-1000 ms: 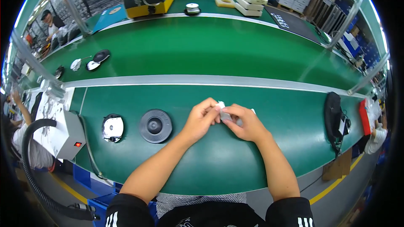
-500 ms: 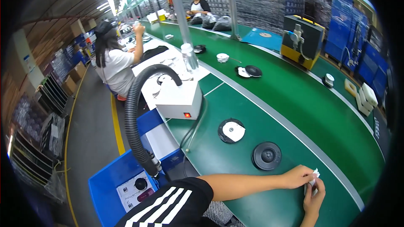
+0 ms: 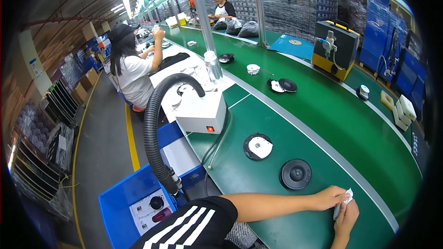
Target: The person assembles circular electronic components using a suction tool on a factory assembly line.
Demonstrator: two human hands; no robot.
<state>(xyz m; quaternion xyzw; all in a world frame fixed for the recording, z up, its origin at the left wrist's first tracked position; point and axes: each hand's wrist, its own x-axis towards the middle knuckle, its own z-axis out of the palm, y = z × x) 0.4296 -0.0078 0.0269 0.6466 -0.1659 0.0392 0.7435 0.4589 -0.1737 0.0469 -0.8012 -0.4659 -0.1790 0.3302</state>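
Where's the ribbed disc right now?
Head view, right of centre: the ribbed disc lies on the green bench, between the white-topped disc and the left hand.

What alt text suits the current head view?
Left hand and right hand together hold a small white item over a green worktable. To their left lie a dark ribbed disc and a round black part with a white face; beyond, a white box with a black hose and a co-worker.

Your green table [image 3: 233,168] holds 1 black round thing with rings [image 3: 295,174] and, near it, 1 black and white round thing [image 3: 259,147]. On your long green bench [image 3: 330,110] behind, 1 black disc [image 3: 289,85] touches 1 white disc [image 3: 276,85], with 1 white round piece [image 3: 253,69] nearby.
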